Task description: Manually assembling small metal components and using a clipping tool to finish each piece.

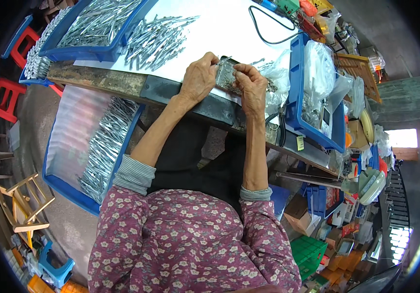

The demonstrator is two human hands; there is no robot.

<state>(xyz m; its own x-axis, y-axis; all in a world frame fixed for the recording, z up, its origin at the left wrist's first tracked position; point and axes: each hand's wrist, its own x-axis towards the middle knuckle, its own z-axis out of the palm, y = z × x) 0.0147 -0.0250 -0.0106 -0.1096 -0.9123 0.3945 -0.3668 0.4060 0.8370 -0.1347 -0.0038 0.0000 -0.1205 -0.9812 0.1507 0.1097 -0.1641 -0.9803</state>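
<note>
Both my hands are over the front edge of the workbench, one on each side of a small dark tray [226, 60] with many tiny metal pieces [226, 76] in and around it. My left hand [200, 78] is closed with fingertips pinched together at the tray's left side; what sits in them is too small to name. My right hand [252, 89] is also closed, thumb against fingers, at the right side of the small pieces. Its content is hidden. Left of my hands, a loose pile of thin silvery metal strips [156, 41] lies on the white bench cover [210, 30].
A blue bin [117, 49] of metal strips stands at the back left; a blue crate [294, 105] with plastic bags stands right. Below the bench on the left is another blue tray [71, 199] of strips. A black cable [258, 33] loops across the far bench.
</note>
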